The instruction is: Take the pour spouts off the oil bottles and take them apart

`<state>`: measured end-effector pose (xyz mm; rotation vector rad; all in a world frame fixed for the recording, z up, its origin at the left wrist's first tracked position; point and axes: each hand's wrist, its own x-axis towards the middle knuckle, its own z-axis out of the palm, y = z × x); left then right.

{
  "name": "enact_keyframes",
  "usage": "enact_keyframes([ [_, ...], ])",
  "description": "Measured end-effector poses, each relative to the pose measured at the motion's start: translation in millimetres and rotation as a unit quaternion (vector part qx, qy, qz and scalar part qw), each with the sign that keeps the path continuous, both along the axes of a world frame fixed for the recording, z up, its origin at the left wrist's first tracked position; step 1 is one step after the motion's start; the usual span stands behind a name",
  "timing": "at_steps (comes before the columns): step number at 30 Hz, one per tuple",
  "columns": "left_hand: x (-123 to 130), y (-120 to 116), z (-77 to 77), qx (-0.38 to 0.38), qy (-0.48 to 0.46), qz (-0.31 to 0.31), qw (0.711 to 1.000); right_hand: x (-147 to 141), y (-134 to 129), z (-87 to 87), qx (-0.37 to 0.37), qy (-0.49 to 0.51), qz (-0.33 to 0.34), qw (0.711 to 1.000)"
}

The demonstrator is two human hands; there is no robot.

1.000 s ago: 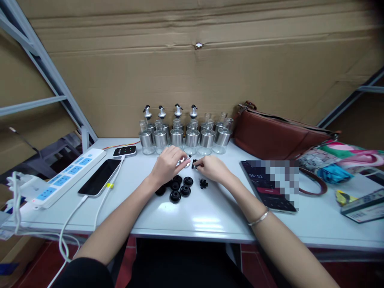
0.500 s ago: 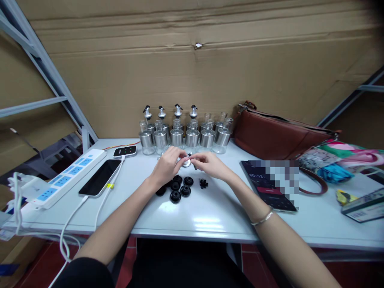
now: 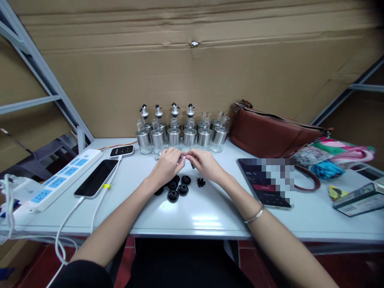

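Observation:
My left hand (image 3: 168, 165) and my right hand (image 3: 206, 165) meet over the middle of the table, fingers pinched together at the tips. Between the left fingertips a bit of a small silver part (image 3: 181, 157) shows; the fingers hide most of it. What the right fingertips pinch is mostly covered. Round black stoppers (image 3: 183, 189) lie in a group just in front of my left hand, some partly behind its wrist. Small black pieces (image 3: 201, 182) sit in a cluster below my right hand. More silvery parts (image 3: 158, 155) peek out left of my left hand.
Glass bottles with steel sleeves (image 3: 189, 138) stand in rows behind my hands, several topped by silver-and-black pourers (image 3: 175, 109). A brown handbag (image 3: 270, 134) and a tablet-like device (image 3: 264, 184) lie right. A phone (image 3: 96, 178), a small black device (image 3: 121, 151) and a power strip (image 3: 66, 176) lie left.
The round silver face seen between my fingertips half a second ago is now largely hidden, and my fingertips are closer together. The whole view has shifted slightly.

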<state>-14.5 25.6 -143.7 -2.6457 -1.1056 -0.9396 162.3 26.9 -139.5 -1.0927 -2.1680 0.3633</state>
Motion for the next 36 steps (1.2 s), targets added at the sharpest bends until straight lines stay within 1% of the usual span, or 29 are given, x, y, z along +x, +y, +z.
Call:
enact_keyframes([
  [4,-1,1,-0.2,-0.011,-0.006,0.005,1.0,-2,-1,-2.3,-0.004,-0.03,0.004,1.0],
  [9,-2,0,1.5,0.019,0.016,-0.013,1.0,-3,-1,-1.3,-0.014,-0.04,0.0,0.999],
  [14,-2,-1,1.5,0.046,0.024,-0.027,0.998,-3,-4,2.8,-0.05,0.005,0.021,0.999],
  [20,-1,-2,2.3,0.093,0.005,0.003,0.996,-2,-7,9.6,-0.076,0.038,0.033,0.996],
  [26,-6,1,4.5,0.089,-0.012,0.014,0.996,-1,-5,6.8,-0.099,0.077,0.045,0.991],
  [31,-7,1,4.9,0.084,-0.009,0.001,0.996,-3,-5,5.5,-0.09,0.066,0.053,0.992],
  [33,-6,1,4.1,0.085,-0.002,-0.002,0.996,-3,-5,6.4,-0.076,0.054,0.053,0.994],
  [36,-6,1,3.8,0.094,-0.003,0.007,0.996,1,-2,7.5,-0.052,0.003,0.036,0.998],
])
